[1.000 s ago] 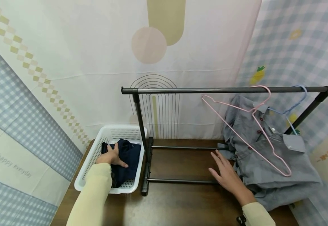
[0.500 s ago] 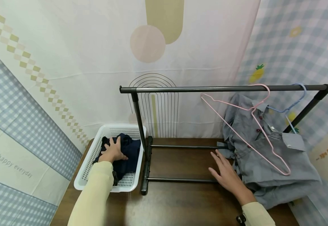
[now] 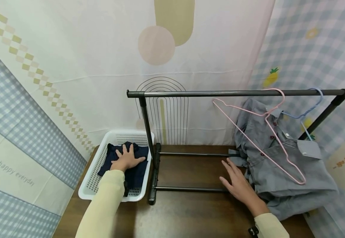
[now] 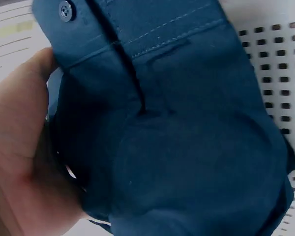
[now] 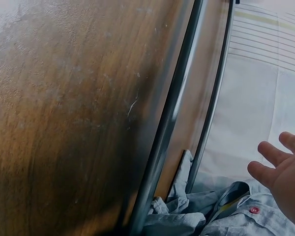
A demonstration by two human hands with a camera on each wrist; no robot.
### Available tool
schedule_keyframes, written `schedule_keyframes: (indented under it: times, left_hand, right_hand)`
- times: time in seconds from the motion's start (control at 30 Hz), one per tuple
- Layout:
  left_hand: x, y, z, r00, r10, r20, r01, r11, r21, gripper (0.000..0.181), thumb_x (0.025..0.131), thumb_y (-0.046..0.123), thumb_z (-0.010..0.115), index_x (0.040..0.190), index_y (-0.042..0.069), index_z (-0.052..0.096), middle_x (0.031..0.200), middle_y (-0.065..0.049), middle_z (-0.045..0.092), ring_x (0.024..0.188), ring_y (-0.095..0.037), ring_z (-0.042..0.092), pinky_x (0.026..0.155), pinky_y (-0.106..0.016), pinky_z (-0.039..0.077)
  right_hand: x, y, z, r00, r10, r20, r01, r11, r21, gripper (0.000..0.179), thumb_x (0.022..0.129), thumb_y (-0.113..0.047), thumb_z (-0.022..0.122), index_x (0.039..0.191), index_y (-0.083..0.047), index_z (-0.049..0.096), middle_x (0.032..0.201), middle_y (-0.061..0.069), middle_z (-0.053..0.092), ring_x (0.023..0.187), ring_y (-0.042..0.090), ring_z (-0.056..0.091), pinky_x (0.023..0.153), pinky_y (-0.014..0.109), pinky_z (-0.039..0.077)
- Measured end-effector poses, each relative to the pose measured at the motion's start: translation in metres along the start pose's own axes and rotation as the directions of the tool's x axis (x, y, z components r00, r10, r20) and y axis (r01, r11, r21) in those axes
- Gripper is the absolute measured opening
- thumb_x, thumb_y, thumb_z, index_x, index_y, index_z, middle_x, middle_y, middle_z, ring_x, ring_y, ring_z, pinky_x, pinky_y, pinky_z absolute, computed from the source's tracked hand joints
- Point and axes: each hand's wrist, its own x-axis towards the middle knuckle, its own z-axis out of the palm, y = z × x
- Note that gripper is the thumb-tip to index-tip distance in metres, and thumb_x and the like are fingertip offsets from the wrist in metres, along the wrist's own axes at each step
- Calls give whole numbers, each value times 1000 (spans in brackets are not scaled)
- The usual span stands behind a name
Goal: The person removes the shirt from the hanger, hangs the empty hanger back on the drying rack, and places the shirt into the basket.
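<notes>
A folded navy garment (image 3: pixel 136 173) lies in the white plastic basket (image 3: pixel 84 188) at the left. My left hand (image 3: pixel 126 160) rests on it with fingers spread. In the left wrist view the navy cloth (image 4: pixel 196 137) shows a button and a stitched band with a slit; the thumb (image 4: pixel 24 88) lies along its edge, and the other fingers are hidden. My right hand (image 3: pixel 237 183) hovers with fingers extended and holds nothing. It is nearest to the rumpled grey button-up shirt (image 3: pixel 285 172) at the right.
A black garment rack (image 3: pixel 202 94) stands on the brown wooden table (image 3: pixel 184 215). From its top bar hang a pink hanger (image 3: pixel 241 132) and a blue hanger (image 3: pixel 301 117), overlapping the grey shirt. Patterned curtains (image 3: pixel 101 49) close off the back and sides.
My left hand has shifted to the right over the navy garment, its fingers spreading wider. The garment now lies flatter and extends further left. The right hand stays in place.
</notes>
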Motion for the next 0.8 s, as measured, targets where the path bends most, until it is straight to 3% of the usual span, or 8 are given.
schedule_keyframes:
  times: [0.2, 0.37, 0.6, 0.8]
  left_hand:
    - [5, -4, 17, 996, -63, 56, 61, 998, 33, 112, 93, 68, 63, 168, 14, 0, 171, -24, -13, 153, -57, -12, 107, -88, 15]
    - [11, -6, 22, 992, -94, 85, 89, 994, 60, 107, 93, 67, 63, 168, 15, 7, 171, -25, -6, 154, -56, -6, 108, -86, 20]
    - [14, -8, 29, 983, -138, 121, 132, 990, 53, 105, 94, 69, 59, 168, 17, 5, 172, -20, -9, 155, -53, -11, 110, -86, 13]
    - [14, -5, 32, 983, -151, 101, 145, 988, 58, 100, 98, 67, 55, 168, 15, 6, 172, -21, -7, 155, -53, -10, 111, -86, 11]
  right_hand:
    - [-2, 1, 1, 1000, 19, 13, -19, 1000, 0, 72, 104, -42, 62, 164, -19, 31, 168, 21, 25, 146, 50, 36, 107, 71, 39]
    - [-2, 1, 1, 1000, 9, 2, -9, 1000, 9, 72, 103, -43, 62, 163, -17, 32, 168, 22, 26, 145, 50, 37, 107, 71, 38]
    - [-2, 3, 2, 1000, 12, 0, -12, 1000, 7, 72, 104, -41, 62, 164, -17, 30, 168, 22, 24, 145, 50, 36, 107, 71, 38]
    - [-3, 4, 1, 1000, 2, -30, -2, 1000, 1, 73, 102, -31, 67, 164, -14, 31, 167, 23, 26, 144, 51, 37, 106, 72, 38]
